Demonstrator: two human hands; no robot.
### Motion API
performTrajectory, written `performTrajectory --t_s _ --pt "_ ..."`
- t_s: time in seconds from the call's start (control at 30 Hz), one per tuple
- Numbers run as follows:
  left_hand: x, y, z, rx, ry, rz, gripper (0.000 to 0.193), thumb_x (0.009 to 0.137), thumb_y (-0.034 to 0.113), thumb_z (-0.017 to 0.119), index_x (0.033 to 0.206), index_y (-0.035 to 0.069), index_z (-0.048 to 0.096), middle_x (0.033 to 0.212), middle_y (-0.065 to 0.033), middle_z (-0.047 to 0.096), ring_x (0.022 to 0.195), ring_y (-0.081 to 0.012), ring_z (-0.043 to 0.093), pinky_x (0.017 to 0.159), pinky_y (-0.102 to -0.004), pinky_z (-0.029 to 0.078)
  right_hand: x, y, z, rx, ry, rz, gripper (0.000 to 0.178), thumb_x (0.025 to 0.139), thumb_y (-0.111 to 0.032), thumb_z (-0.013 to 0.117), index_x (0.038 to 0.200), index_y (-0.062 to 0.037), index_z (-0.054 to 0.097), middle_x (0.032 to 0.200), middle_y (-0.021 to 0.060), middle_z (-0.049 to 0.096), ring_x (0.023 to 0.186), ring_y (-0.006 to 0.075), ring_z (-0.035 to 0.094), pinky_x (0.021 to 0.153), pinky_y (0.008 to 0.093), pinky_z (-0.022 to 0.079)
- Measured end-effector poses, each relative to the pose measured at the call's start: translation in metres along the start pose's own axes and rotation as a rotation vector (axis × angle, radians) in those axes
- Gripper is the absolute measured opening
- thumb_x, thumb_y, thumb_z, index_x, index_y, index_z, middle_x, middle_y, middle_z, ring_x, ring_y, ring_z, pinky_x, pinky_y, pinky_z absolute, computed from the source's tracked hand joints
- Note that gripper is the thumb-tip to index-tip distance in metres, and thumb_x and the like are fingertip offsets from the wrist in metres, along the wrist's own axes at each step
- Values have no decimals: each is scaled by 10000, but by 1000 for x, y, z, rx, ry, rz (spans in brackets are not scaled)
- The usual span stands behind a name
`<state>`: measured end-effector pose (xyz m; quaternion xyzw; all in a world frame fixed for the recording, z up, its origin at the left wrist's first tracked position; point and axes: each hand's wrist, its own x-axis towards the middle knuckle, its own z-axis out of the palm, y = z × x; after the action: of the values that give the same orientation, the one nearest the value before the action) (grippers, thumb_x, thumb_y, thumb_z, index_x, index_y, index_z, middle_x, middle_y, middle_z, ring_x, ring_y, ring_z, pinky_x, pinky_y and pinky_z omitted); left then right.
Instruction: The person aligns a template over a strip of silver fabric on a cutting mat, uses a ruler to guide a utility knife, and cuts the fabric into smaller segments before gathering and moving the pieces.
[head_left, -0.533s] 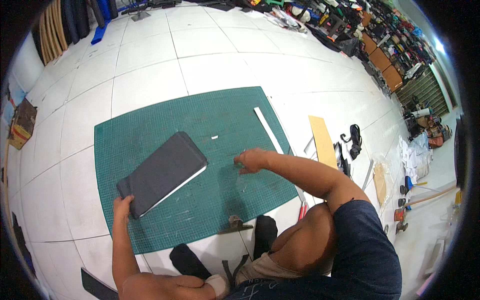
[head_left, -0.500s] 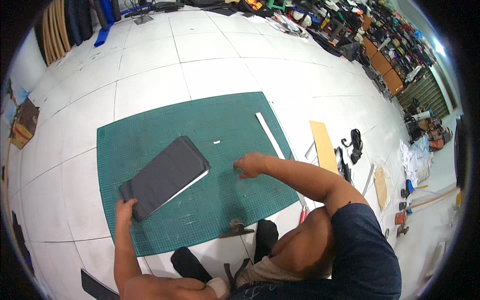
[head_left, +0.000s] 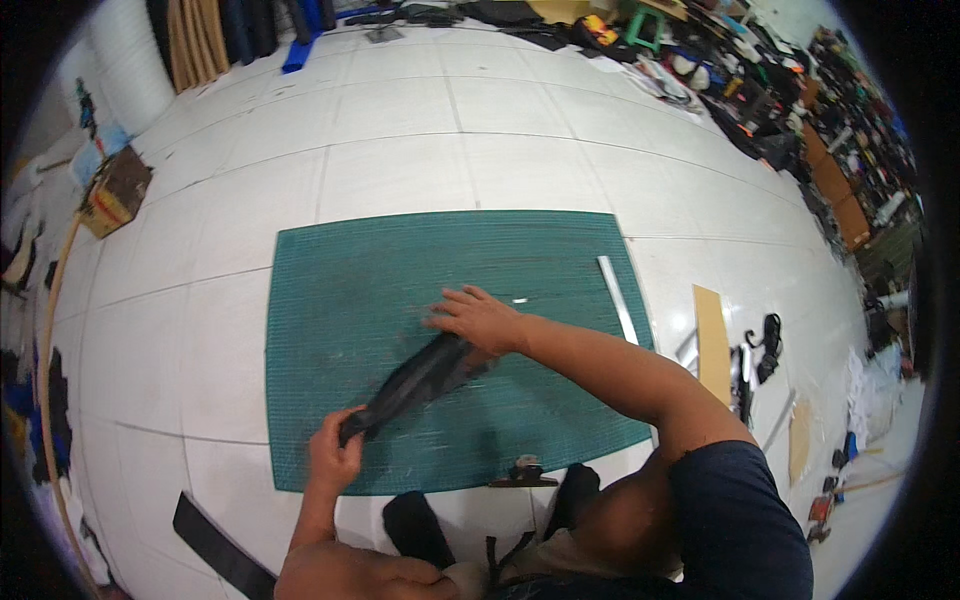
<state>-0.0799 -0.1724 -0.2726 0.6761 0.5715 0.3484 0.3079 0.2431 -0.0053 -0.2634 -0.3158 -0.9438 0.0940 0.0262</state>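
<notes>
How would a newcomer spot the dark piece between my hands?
Find the large green mat on the white floor. Over it, the dark, elongated piece slants between the left hand and the spread right hand. Unlike the white strip lying near the mat's right edge, it is dark and held.

Head-worn fisheye, looking down, forward; left hand (head_left: 336,450), right hand (head_left: 484,320) fairly near, tiled floor (head_left: 400,170) stretching away beyond green mat (head_left: 350,290).

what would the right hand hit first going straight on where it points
The right hand points left over the green mat; its way across looks free, though its height above is unclear.
</notes>
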Motion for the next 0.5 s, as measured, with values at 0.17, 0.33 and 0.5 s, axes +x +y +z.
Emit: performTrajectory --t_s 0.17,0.33,0.5 --pt "-18 -5 -15 -133 -6 51 344 787 -77 548 1118 10 574 1123 -180 696 965 -307 708 840 -372 555 -4 -7 19 206 -252 -74 360 791 -203 699 1133 -116 630 1048 106 664 1019 334 621 941 522 439" --pt "-34 -49 -14 -238 74 -80 329 786 -92 535 1098 11 545 1166 -184 681 1077 -289 669 937 -370 511 7 -61 -26 113 -378 -24 294 809 -168 659 1089 -84 619 1018 135 650 913 336 653 803 487 520" --pt "-41 -79 10 -410 114 -162 309 773 -111 525 1046 23 470 1194 -181 666 1167 -277 614 1030 -387 443 1 -82 -30 -60 -338 10 270 824 -181 658 1064 -71 603 984 151 644 883 343 666 751 453 551"
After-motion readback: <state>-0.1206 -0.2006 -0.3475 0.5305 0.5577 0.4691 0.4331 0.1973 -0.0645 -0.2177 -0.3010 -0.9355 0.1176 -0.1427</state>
